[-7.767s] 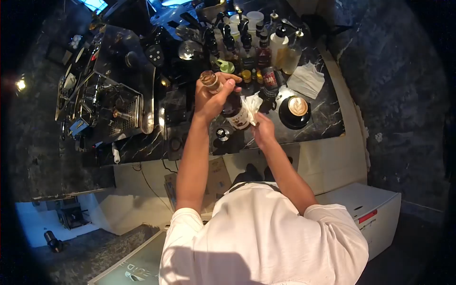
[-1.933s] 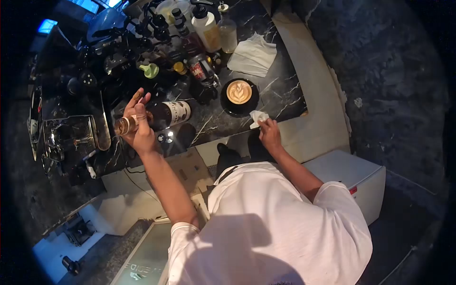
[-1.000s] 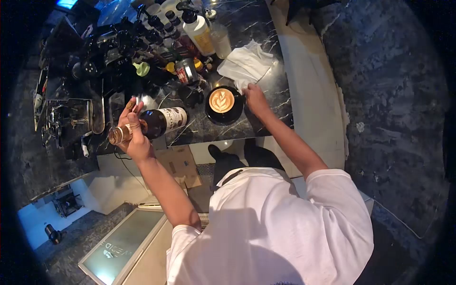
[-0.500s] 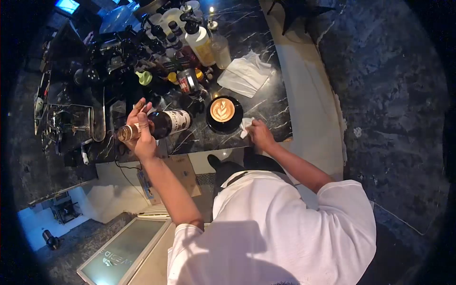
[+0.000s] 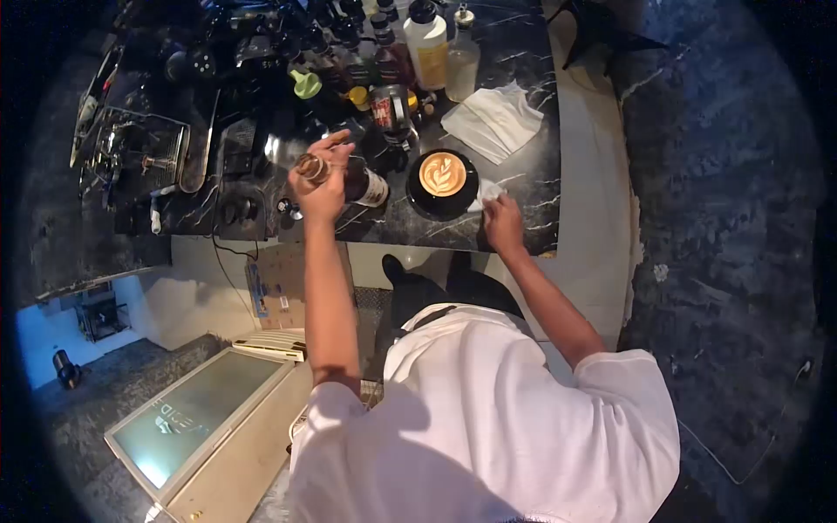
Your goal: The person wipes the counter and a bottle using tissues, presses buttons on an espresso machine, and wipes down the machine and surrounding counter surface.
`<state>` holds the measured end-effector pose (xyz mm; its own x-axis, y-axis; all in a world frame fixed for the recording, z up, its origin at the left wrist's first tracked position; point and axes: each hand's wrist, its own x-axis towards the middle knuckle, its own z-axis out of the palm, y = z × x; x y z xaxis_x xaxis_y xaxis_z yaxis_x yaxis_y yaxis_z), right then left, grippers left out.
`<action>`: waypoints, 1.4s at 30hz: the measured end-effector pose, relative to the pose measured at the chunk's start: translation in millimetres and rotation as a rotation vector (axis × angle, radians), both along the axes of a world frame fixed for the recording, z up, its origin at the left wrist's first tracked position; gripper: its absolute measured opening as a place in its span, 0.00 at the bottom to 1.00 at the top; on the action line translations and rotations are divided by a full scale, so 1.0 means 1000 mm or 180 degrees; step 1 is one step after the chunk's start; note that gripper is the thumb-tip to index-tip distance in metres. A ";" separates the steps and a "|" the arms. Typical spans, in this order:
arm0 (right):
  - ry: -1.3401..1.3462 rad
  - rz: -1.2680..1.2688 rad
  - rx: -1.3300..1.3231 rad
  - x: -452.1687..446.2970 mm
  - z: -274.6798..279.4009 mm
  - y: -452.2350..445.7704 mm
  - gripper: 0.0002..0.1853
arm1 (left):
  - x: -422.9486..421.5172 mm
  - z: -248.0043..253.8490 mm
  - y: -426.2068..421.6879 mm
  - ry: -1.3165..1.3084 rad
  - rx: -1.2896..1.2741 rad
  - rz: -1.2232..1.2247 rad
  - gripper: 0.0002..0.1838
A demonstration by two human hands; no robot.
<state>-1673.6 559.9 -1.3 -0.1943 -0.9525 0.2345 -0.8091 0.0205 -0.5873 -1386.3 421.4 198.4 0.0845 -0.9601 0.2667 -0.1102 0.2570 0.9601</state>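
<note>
My left hand (image 5: pixel 321 196) is wrapped around the neck of a dark glass bottle (image 5: pixel 356 179), with one or two fingers lifted off it. A pale label shows on the bottle's lower side, and the base points toward the coffee cup. Latte art in a leaf pattern tops the coffee (image 5: pixel 442 174), whose cup sits on a black saucer (image 5: pixel 420 202). Just right of the saucer, my right hand (image 5: pixel 503 222) pinches a crumpled white tissue (image 5: pixel 490 192), which touches or nearly touches the saucer's edge.
A folded white cloth (image 5: pixel 495 122) lies behind the cup on the black marble counter (image 5: pixel 536 187). Farther back stand a white pump bottle (image 5: pixel 427 52), a clear bottle (image 5: pixel 463 65), a labelled jar (image 5: pixel 390 113) and a green-topped container (image 5: pixel 305 84). A metal drip tray (image 5: pixel 144 152) is at left.
The camera view has shifted. The bottle, lying nearly sideways before, now appears steeper, its neck turned more toward me. My right hand still holds the tissue beside the saucer.
</note>
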 end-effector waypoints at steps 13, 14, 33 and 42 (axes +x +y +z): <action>-0.1419 0.0121 0.1553 -0.011 0.042 0.105 0.06 | 0.005 -0.041 -0.039 -0.0241 -0.0305 -0.0391 0.11; -0.1663 0.0149 0.1634 -0.009 0.050 0.104 0.05 | 0.005 -0.039 -0.040 -0.0256 -0.0293 -0.0457 0.09; -0.4852 0.0828 0.2228 0.273 0.144 0.002 0.08 | 0.179 -0.027 0.157 -0.0694 0.0191 -0.1033 0.35; -0.4835 0.1324 0.3172 0.529 0.151 -0.033 0.10 | 0.406 -0.037 0.177 -0.0852 0.0377 0.0726 0.20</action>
<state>-1144.2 526.9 149.6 0.5761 -0.6478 -0.4985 0.2874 0.7315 -0.6184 -980.3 598.0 161.2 0.2423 -0.9501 0.1964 -0.4030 0.0855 0.9112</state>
